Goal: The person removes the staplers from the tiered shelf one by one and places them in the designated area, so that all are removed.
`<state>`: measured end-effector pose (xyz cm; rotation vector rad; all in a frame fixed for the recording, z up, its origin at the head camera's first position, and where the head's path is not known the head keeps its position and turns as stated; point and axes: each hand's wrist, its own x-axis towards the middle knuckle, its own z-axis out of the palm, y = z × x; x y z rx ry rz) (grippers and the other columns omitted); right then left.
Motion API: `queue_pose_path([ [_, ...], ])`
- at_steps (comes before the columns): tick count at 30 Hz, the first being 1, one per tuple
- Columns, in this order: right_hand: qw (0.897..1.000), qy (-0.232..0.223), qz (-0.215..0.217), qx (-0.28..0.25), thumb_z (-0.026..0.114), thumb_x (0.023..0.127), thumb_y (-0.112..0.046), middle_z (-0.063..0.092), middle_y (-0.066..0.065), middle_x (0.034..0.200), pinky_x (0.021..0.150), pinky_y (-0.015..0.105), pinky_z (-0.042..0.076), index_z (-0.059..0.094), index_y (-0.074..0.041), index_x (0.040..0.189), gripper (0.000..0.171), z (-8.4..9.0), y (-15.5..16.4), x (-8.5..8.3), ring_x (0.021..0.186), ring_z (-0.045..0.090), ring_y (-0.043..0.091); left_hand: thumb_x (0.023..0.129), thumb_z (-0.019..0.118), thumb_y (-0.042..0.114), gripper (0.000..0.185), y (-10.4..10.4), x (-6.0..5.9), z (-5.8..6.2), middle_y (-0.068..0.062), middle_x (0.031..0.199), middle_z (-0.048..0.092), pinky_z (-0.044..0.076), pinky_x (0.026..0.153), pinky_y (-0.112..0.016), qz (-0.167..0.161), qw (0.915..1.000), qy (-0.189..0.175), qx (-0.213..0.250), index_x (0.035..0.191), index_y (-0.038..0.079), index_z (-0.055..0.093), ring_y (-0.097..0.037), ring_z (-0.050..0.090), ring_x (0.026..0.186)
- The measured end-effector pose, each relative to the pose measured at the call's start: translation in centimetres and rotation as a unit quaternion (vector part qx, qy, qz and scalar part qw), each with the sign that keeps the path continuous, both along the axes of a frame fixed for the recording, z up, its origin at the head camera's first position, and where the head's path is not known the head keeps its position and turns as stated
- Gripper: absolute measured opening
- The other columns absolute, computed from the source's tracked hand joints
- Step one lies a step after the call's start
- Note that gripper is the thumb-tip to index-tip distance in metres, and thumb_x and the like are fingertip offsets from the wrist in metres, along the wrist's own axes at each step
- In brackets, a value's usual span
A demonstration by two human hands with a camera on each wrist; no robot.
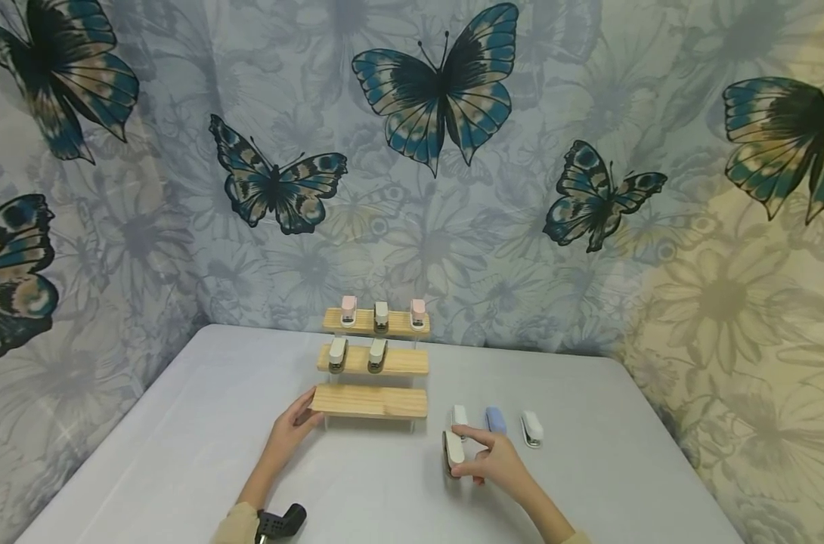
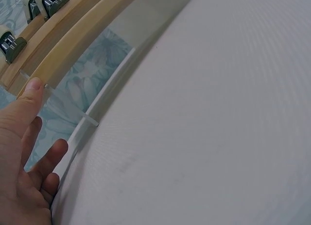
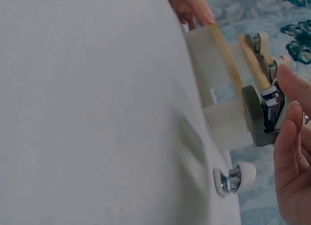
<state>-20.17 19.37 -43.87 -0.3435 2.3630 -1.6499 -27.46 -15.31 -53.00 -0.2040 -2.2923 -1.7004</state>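
My right hand point(image 1: 503, 462) pinches a mini stapler point(image 1: 454, 449), cream on top with a dark green base, between thumb and fingers. It is held upright, to the right of the three-tier wooden display shelf point(image 1: 371, 401). In the right wrist view the held stapler point(image 3: 259, 119) shows its metal mouth. At the left end of the lowest board, my left hand point(image 1: 291, 432) holds the corner. The left wrist view has the thumb point(image 2: 32, 91) against the board's end, with other fingers loosely bent below.
Two cream staplers stand on the middle tier point(image 1: 401, 361); a cream one sits between two pink ones on the top tier. On the white table point(image 1: 201, 423), a white stapler point(image 1: 460, 413), a blue stapler point(image 1: 496, 419) and another white stapler point(image 1: 531, 428) stand right of the shelf.
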Motion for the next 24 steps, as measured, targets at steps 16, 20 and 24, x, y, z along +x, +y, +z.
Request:
queue_pose_path([
  [16,0.999,-0.008,-0.036,0.019,0.070,0.055,-0.024,0.051,0.008,0.045,0.036,0.030,0.041,0.049,-0.010,0.109,0.059,-4.8,2.0,0.9,0.036,0.044,0.013,0.069,0.056,0.038,0.053,0.1,-0.1,-0.2,0.006,0.116,0.037,0.037,0.078,-0.030,-0.001,1.0000,-0.001,-0.006,0.116,0.025,0.037,-0.011,0.044,0.091],
  [20,0.999,-0.003,-0.037,0.015,0.070,0.055,-0.021,0.048,0.004,0.042,0.035,0.029,0.041,0.048,-0.009,0.109,0.060,-4.9,2.0,1.0,0.035,0.043,0.011,0.070,0.055,0.038,0.054,-0.1,0.0,-0.2,0.004,0.118,0.037,0.037,0.077,-0.032,-0.001,0.9998,0.005,-0.020,0.117,0.023,0.036,-0.014,0.044,0.092],
  [24,0.999,-0.002,-0.037,-0.002,0.069,0.057,-0.018,0.053,0.008,0.050,0.035,0.029,0.042,0.046,-0.007,0.111,0.060,-5.2,2.0,1.1,0.035,0.044,0.012,0.071,0.054,0.037,0.054,-0.3,0.0,0.0,0.002,0.119,0.035,0.036,0.079,-0.035,-0.010,0.9995,0.006,-0.029,0.119,0.022,0.034,-0.016,0.043,0.094],
])
